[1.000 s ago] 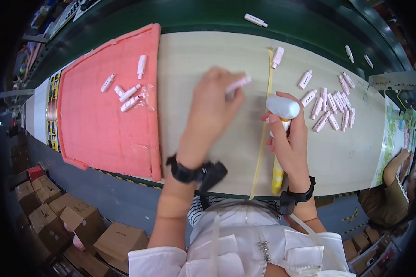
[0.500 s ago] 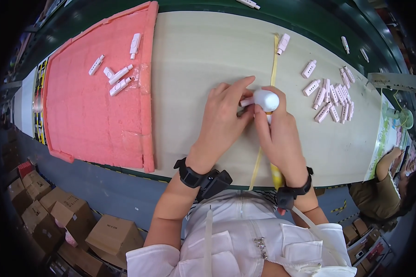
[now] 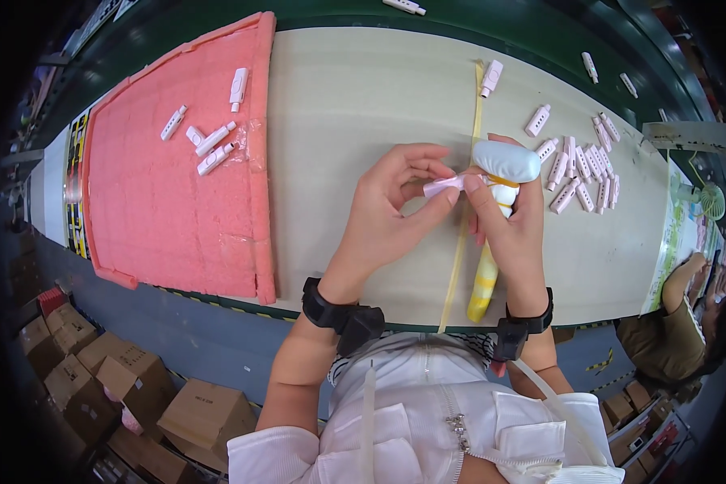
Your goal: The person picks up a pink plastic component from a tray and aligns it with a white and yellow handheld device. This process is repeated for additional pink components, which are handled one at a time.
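Over the middle of the table, my left hand (image 3: 387,210) grips a small pale pink stick-shaped device (image 3: 442,186) between thumb and fingers. My right hand (image 3: 515,242) is wrapped around a mallet (image 3: 506,161) with a padded, pale blue-white head and a handle bound in white and yellow. The handle slants down toward the near table edge. My right thumb and fingertips also reach the narrow end of the pink device, just left of the mallet head. Several similar pink devices (image 3: 582,165) lie grouped to the right of my right hand.
A pink foam-edged mat (image 3: 169,210) covers the left of the table, with several pink devices (image 3: 214,139) on it. Yellow tape (image 3: 455,274) crosses the table. Beyond the far edge runs a green conveyor (image 3: 339,14). Cardboard boxes (image 3: 206,419) stand lower left; another person (image 3: 669,339) sits at right.
The mallet has swung from upright, head toward me, to lying along my right palm with its handle showing. My right hand moved right; the pink device now shows more fully between both hands.
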The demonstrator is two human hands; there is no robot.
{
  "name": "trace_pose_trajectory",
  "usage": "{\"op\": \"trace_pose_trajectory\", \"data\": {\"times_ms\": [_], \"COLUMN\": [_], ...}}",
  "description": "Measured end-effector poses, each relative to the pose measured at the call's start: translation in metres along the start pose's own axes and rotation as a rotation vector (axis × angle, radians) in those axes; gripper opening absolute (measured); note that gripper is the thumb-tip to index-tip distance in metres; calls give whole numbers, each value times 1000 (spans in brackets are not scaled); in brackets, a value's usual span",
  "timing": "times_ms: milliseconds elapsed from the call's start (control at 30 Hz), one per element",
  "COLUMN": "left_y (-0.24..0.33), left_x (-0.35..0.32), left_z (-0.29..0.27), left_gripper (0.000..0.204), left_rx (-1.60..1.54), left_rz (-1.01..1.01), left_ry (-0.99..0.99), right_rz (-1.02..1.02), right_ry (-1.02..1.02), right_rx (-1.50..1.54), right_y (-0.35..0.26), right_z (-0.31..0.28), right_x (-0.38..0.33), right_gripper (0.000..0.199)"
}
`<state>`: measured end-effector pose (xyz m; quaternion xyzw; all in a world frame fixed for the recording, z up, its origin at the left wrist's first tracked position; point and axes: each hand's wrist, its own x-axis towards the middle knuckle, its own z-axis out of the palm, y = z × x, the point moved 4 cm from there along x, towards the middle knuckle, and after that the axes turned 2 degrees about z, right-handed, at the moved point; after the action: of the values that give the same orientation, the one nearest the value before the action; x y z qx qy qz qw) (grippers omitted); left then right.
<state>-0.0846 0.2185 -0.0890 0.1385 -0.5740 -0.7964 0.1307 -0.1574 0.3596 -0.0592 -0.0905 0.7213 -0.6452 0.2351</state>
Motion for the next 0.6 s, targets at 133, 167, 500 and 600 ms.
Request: {"op": "trace_pose_trajectory", "data": {"times_ms": [133,167,500,600], "left_y": [2,2,13,49], "left_x": [3,3,0,9], "left_z": [2,3,-5,-29], "left_gripper": [46,46,27,24], "left_rx": [-59,-56,135,567], "left_rz": [-26,-26,-84,108], "left_ry": [45,40,-98,-3], "right_rz": [22,20,-35,5], "right_ry": [-37,-33,-23,-38], "right_rx": [2,5,-45,-45], "right_y": [-6,-6,-1,-3], "right_z": [-3,-3,1,-2], "right_x": [0,0,2,-2], "right_gripper": [48,48,54,54]}}
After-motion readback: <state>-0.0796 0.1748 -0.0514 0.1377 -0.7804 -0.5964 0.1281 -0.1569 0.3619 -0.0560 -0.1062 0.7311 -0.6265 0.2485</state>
